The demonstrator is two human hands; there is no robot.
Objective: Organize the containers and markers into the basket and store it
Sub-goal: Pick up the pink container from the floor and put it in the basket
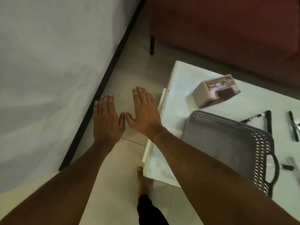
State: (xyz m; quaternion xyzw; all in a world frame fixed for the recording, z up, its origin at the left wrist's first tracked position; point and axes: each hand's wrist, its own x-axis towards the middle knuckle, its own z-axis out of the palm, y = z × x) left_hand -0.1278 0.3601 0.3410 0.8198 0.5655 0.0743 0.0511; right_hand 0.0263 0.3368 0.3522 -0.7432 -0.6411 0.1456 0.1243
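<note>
A grey perforated plastic basket with a handle sits empty on the white table at the right. Behind it stands a small beige container with a picture label on top. Several black markers lie on the table beyond the basket, at the right edge. My left hand and my right hand are stretched out flat, palms down, over the floor to the left of the table. Both hold nothing and touch nothing.
A white wall with a black skirting strip runs along the left. A dark red sofa stands behind the table. My bare foot is on the pale tiled floor beside the table's near corner.
</note>
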